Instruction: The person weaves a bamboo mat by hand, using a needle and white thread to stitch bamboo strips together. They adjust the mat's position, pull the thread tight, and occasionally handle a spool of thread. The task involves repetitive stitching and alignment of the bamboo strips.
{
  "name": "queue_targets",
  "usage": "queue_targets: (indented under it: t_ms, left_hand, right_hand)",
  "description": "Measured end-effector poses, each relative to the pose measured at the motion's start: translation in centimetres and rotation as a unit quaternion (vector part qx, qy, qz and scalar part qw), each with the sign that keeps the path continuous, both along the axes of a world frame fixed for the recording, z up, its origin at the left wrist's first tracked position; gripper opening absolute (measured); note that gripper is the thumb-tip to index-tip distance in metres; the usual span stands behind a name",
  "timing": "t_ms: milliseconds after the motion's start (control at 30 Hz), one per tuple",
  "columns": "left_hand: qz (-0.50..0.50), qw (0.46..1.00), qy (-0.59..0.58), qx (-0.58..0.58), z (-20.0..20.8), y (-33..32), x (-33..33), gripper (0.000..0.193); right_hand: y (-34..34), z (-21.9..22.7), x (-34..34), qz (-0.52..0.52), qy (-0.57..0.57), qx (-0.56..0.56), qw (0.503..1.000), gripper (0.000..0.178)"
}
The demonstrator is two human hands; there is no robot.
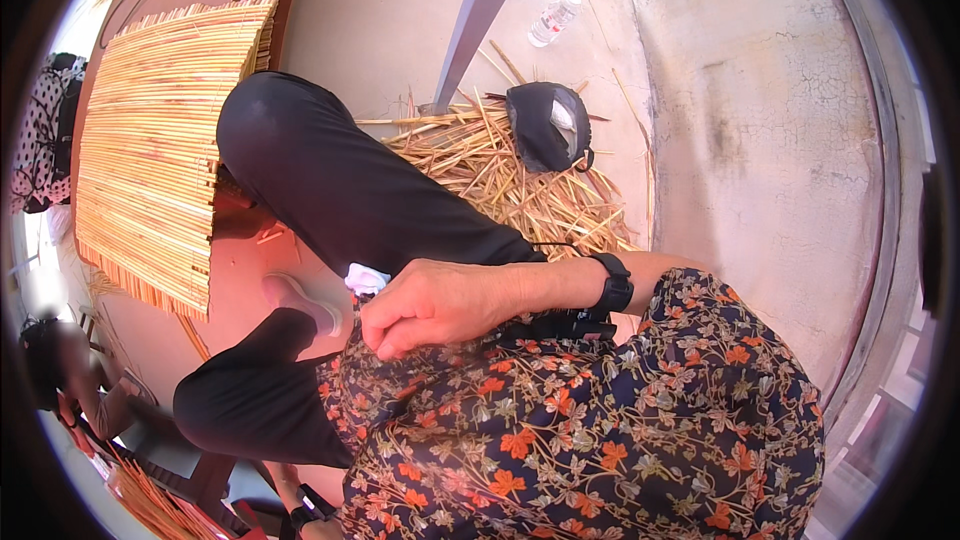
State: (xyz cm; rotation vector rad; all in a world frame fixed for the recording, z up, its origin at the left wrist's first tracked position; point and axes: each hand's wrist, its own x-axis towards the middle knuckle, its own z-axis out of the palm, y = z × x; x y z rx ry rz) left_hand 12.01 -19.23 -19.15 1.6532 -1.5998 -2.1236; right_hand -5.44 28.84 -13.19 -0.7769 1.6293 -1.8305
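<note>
My right hand (428, 306) is closed over my lap, its fingers curled in toward the palm. A crumpled white and pale blue piece of tissue or cloth (367, 279) pokes out on the far side of the knuckles, against my dark trousers. A black band with a small device (614, 282) circles that wrist. Low in the picture, part of my left hand and wrist (285, 485) shows beside my left thigh, with a black band on it; its fingers are hidden. A mat of straw-coloured stalks (160, 145) lies to the left, beyond my knee.
Loose cut stalks (465, 155) litter the floor beyond my leg, with a black bag (545, 130) on them. A grey metal leg (485, 25) stands there. A clear plastic bottle (553, 20) lies near the wall (760, 120). Another person (75, 370) sits at the lower left.
</note>
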Motion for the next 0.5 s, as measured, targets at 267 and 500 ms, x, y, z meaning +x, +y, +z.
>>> queue_targets:
  t_ms: [267, 500]
  left_hand:
    - [-0.07, 0.996, 0.047, -0.003, 4.2, -1.4, -10.1, 0.055]
    - [-0.136, 0.986, 0.087, 0.027, 5.1, -1.9, -12.3, 0.064]
  right_hand:
    - [4.0, 1.6, -0.4, -0.095, -0.048, -0.046, 0.993, 0.012]
    - [11.7, -9.5, -2.5, -0.424, -0.249, 0.029, 0.87, 0.017]
